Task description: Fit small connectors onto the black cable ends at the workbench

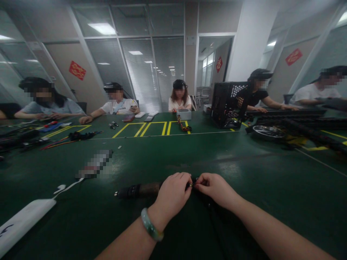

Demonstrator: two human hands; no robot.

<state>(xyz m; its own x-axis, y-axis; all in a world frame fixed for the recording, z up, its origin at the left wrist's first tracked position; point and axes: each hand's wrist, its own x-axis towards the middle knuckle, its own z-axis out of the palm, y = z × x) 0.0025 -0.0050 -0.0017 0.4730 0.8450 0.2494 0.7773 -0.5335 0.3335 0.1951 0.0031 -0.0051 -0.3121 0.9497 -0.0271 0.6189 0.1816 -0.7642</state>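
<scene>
My left hand [173, 196], with a pale green bangle on its wrist, is closed over a dark cylindrical bundle [141, 189] that lies on the green table [168, 155] and sticks out to the left. My right hand [214, 187] is closed in a pinch on a small metal-tipped connector [191, 185] at the bundle's right end. The two hands nearly touch at that point. Dark cables run down from the hands toward me.
A white flat object [24, 222] and white earbuds [60, 188] lie at the near left. A black perforated crate [227, 104], a round metal part [267, 131] and dark rails sit far right. Several people sit around the table with cable bundles [78, 136] and yellow floor-style markings [146, 128].
</scene>
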